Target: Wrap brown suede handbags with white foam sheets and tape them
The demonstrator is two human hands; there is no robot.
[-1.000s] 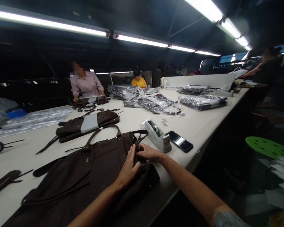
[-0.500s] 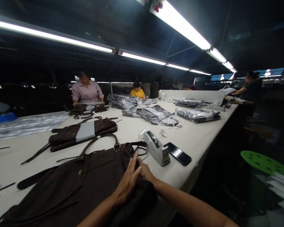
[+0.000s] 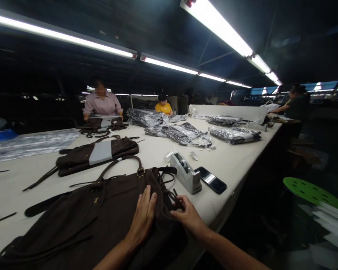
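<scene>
A large dark brown handbag (image 3: pixel 115 213) lies on its side across the near table, its looped handle pointing away from me. Flat on the bag's face, close to its right end, rests my left hand (image 3: pixel 143 215) with fingers stretched out. At that right end, the fingers and thumb of my right hand (image 3: pixel 188 215) close around a thin dark strap beside the bag's edge. A grey tape dispenser (image 3: pixel 186 174) stands just beyond my right hand, with a black phone (image 3: pixel 211 180) beside it.
Behind lies a folded brown bag (image 3: pixel 76 155) with a grey band. Several plastic-wrapped bags (image 3: pixel 186 133) are farther back on the table (image 3: pixel 239 157). One person (image 3: pixel 103 103) handles a bag across the table; others sit or stand beyond. A green stool (image 3: pixel 312 191) is at right.
My hands were together at the bag's upper right corner; now they are apart. The left has slid left onto the bag's face, the right has moved right and taken the strap.
</scene>
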